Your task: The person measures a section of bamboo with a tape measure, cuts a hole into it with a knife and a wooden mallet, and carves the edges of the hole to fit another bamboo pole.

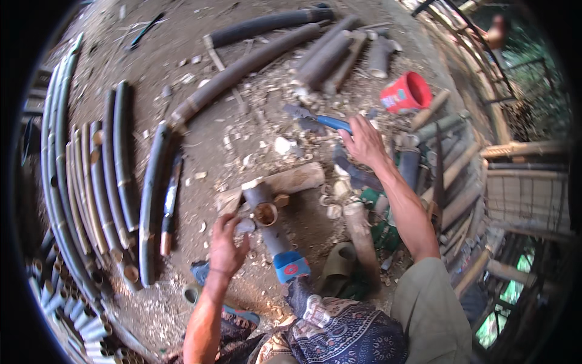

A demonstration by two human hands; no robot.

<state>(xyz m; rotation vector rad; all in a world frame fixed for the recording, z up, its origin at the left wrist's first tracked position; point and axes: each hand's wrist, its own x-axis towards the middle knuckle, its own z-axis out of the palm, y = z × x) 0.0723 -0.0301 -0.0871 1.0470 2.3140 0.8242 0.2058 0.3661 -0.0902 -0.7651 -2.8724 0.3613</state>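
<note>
My right hand (365,141) is closed on the end of a blue-handled tool (332,123). Its broad, dark grey blade points left above the chip-strewn ground; the blade's exact kind is unclear. Lower and to the left, my left hand (227,246) holds nothing, its fingers apart. Close beside it is a short dark bamboo section (257,193), its cut end facing me. This section rests against a pale wooden block (300,180). Between it and my lap is another bamboo length (276,240), with a blue and red cloth piece (291,267) around its near end.
Long bamboo poles (124,164) lie at the left, above many cut tubes (91,327). Thicker bamboo logs (242,76) lie farther off. A red bucket (406,93) is tipped at the right, near stacked bamboo (458,161). A patterned cloth (345,333) covers my lap.
</note>
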